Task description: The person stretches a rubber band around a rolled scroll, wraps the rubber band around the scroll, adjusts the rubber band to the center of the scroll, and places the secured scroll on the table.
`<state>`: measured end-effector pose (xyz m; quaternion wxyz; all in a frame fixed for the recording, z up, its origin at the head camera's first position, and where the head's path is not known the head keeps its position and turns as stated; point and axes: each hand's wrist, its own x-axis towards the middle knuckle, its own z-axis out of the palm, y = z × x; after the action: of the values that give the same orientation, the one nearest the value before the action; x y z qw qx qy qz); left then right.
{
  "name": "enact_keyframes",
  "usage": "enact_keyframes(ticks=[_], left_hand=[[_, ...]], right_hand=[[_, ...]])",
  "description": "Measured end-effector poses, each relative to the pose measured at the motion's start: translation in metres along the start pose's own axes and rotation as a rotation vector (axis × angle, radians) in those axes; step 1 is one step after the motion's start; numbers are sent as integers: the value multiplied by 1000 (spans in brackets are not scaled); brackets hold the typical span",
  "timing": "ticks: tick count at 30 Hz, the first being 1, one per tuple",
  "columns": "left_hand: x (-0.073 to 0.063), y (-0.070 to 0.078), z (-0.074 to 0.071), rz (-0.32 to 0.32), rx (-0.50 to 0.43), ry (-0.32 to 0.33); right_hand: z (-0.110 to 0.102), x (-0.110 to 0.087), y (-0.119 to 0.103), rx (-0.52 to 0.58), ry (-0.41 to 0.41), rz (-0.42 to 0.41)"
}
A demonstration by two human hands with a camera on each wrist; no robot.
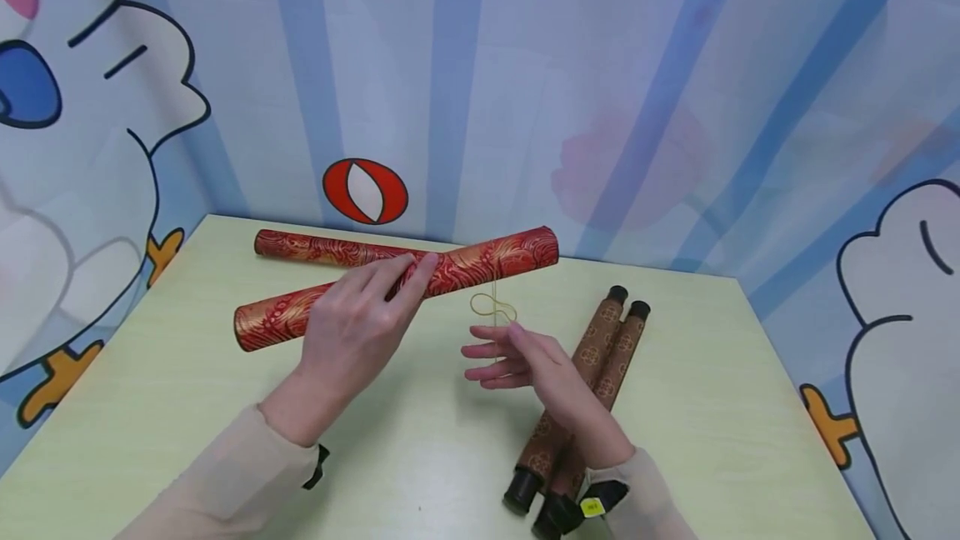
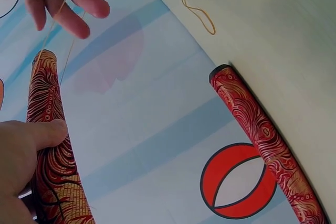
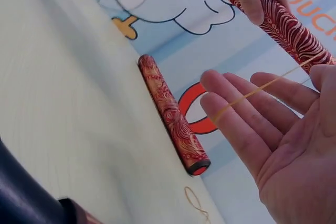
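My left hand point(image 1: 352, 319) grips a rolled red-and-gold patterned scroll point(image 1: 487, 265), lifted above the table and tilted up toward its right end. A thin yellow rubber band point(image 3: 262, 85) loops round that right end and stretches down to my right hand point(image 1: 551, 369). The right fingers are extended and spread, palm turned toward the scroll, with the band running across them. Behind the held scroll, a second red scroll point(image 1: 315, 248) lies along the back of the table. Another rubber band point(image 2: 214, 29) lies loose on the tabletop, past the second scroll's end.
Two brown patterned scrolls point(image 1: 598, 344) with black end knobs lie side by side at the right, partly under my right forearm. The pale table point(image 1: 697, 407) meets a blue striped cartoon backdrop point(image 1: 510, 107) at its back edge.
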<state>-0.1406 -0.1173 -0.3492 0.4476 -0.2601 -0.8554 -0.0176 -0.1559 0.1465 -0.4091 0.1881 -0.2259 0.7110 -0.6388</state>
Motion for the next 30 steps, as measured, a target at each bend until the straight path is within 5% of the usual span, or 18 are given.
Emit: enact_keyframes(ticks=[7,17,23,30], left_hand=[[-1,3,-1,14,2,32],[-4,4,3,-44,-36,42],[-7,8,6,-83,-38,25],[-10,13,7,-128,-65,-33]], right_hand=[[1,9,10,9,11,68],[14,3,9,-453,171,-17],[19,2,12,-543,277,-31],[19,0,21,-691,404,-282]])
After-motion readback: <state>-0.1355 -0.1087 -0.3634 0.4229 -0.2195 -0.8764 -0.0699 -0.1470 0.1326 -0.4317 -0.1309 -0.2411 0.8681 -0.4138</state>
